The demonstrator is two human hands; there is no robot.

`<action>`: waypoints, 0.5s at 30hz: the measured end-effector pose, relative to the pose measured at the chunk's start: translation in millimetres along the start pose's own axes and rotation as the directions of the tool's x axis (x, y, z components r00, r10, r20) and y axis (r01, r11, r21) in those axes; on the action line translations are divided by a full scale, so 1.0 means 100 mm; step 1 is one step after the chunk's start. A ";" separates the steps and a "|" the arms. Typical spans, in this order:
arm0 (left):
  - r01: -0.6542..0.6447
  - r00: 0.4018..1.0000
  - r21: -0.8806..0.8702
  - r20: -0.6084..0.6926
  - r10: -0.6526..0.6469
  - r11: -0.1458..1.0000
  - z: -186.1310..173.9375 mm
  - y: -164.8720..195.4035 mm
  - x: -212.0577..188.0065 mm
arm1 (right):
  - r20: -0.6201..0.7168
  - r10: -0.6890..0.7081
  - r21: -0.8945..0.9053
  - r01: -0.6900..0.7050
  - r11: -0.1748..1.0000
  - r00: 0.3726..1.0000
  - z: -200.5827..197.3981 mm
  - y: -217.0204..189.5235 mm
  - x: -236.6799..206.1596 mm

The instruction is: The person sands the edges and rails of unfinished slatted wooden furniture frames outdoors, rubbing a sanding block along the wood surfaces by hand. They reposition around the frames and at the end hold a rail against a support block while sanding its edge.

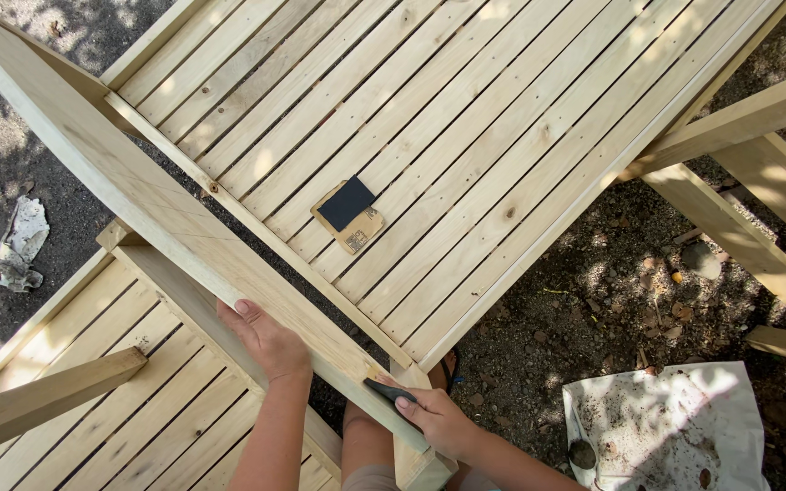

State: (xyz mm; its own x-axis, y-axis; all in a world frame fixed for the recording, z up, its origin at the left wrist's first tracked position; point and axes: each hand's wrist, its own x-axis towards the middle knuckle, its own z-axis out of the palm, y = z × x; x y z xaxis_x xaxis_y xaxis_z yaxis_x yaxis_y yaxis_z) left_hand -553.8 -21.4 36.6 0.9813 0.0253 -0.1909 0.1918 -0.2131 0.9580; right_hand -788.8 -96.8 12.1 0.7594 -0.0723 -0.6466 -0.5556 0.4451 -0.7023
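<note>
We pressed our left hand [266,338] flat and open against the side of the long pale wooden rail [166,218], seemingly to steady it, gripping nothing. Our right hand [434,420] was closed around a small dark piece of sandpaper [387,391], held against the rail's lower edge near its end. The rail looked smooth, light and bare, running diagonally above the slatted wooden platform [466,118], where a folded sandpaper sheet [348,215] lay spare.
</note>
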 end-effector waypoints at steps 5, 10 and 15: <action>-0.033 0.999 -0.055 -0.005 0.033 0.998 0.03 -0.06 0.05 | 0.061 -0.230 -0.027 0.232 0.972 0.971 0.49 -0.77 1.25; 0.061 0.998 -0.282 0.048 -0.049 0.958 0.08 -0.17 0.04 | 0.077 -0.286 -0.073 0.292 0.954 0.955 0.37 -0.75 1.02; 0.021 0.991 -0.217 0.130 0.008 0.976 0.06 -0.08 0.04 | 0.082 -0.373 -0.001 0.375 0.927 0.924 0.14 -0.40 0.21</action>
State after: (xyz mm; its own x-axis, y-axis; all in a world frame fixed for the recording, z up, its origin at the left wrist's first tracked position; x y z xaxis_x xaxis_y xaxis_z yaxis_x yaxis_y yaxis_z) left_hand -551.3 -24.9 26.5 0.9723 -0.1036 -0.2095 0.2111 0.0048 0.9775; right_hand -746.0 -104.2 31.2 0.9368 -0.1600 -0.3112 -0.2310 0.3849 -0.8936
